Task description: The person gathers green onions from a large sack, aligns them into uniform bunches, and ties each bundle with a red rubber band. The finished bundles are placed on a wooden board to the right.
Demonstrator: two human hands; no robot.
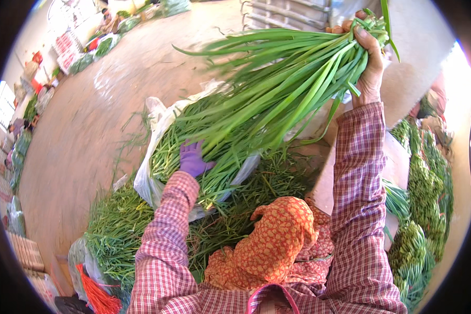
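Observation:
My right hand (369, 55), bare, is raised at the upper right and grips a bunch of long flat green leaves (298, 84), probably garlic chives, by its stem end. The leaves fan out down and to the left, partly blurred. My left hand (196, 160), in a purple glove, lies with fingers spread over the loose greens (165, 157) in an open white plastic bag (146, 178). Leaf tips from the raised bunch hang close by that hand. They hide part of the bag's contents.
Loose trimmings (255, 192) surround my knee in patterned orange cloth (274, 239). Tied green bundles (420, 184) are stacked at the right. Red ties (96, 292) lie at the lower left. Pale slatted crates (286, 15) stand at the back; people work along the left wall.

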